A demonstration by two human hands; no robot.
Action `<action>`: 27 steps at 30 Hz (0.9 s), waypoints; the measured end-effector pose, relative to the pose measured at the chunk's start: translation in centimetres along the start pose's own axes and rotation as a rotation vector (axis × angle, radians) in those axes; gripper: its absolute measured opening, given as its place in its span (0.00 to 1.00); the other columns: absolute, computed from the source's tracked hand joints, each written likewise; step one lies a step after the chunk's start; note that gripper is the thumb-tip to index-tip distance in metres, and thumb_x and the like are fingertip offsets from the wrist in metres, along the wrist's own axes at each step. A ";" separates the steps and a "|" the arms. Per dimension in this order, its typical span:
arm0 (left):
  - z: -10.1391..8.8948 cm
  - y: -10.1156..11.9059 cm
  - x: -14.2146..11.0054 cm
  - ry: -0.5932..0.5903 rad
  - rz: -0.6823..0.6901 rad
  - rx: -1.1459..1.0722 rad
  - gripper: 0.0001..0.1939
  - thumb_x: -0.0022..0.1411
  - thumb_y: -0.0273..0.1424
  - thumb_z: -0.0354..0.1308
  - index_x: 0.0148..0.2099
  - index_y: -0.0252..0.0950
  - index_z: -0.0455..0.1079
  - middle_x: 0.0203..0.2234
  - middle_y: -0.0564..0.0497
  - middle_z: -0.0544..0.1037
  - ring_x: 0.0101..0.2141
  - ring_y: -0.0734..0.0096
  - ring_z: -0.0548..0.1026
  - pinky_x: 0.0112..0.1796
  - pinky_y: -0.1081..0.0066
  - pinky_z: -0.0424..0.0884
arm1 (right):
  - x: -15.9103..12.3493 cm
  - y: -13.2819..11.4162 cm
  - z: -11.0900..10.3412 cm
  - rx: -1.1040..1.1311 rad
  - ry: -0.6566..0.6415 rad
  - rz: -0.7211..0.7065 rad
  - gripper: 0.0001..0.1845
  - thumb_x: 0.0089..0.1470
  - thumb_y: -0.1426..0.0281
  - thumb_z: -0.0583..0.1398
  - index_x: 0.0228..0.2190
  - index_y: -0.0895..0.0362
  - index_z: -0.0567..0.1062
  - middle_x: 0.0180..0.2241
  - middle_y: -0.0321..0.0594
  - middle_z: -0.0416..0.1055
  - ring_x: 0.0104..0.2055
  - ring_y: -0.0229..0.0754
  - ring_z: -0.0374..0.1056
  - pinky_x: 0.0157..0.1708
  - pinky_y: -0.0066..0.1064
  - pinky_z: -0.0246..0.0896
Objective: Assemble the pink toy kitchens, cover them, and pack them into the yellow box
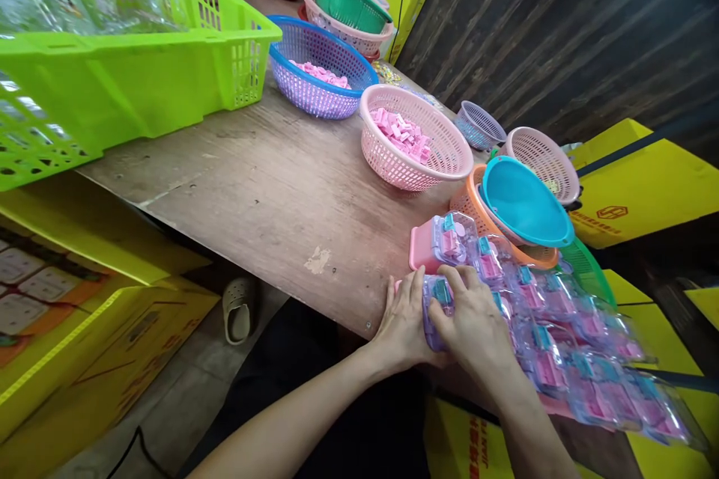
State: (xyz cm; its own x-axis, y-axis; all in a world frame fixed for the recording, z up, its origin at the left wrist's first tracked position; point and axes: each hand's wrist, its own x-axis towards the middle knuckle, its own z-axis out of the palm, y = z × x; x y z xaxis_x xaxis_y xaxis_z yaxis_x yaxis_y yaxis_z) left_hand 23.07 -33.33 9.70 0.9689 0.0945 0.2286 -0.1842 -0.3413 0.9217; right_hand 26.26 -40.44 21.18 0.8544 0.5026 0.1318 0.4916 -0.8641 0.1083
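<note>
At the near edge of the wooden table, my left hand and my right hand close together round one clear plastic pack with pink and blue parts inside. The left hand grips its left side and the right hand's fingers press on its top. Another such pack lies just beyond the hands. A long row of the same packs stretches away to the right along the table.
A pink basket of pink pieces and a purple one stand mid-table. Stacked baskets with a teal bowl sit right. A green crate fills the left. Yellow cartons stand below.
</note>
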 end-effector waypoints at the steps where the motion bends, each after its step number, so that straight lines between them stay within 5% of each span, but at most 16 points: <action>1: 0.0 0.0 0.0 -0.004 0.002 -0.005 0.67 0.28 0.47 0.67 0.65 0.36 0.33 0.61 0.37 0.50 0.60 0.45 0.48 0.57 0.40 0.34 | -0.1 -0.2 -0.1 -0.041 0.010 0.009 0.21 0.49 0.67 0.55 0.48 0.52 0.66 0.47 0.44 0.63 0.39 0.48 0.61 0.34 0.37 0.59; 27: -0.3 -0.3 -0.2 0.019 0.051 -0.011 0.65 0.33 0.49 0.64 0.66 0.34 0.31 0.60 0.39 0.52 0.60 0.51 0.50 0.60 0.48 0.40 | -0.2 -2.3 -0.8 -0.360 0.037 -0.061 0.17 0.49 0.67 0.55 0.43 0.51 0.69 0.41 0.46 0.66 0.33 0.49 0.58 0.26 0.36 0.50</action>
State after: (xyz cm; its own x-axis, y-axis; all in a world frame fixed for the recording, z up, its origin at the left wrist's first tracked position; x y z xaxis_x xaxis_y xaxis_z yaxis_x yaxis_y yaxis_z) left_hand 22.90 -32.95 9.45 0.9551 0.0948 0.2806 -0.2347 -0.3361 0.9121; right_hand 24.85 -38.47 21.68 0.8151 0.5597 0.1495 0.4455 -0.7705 0.4560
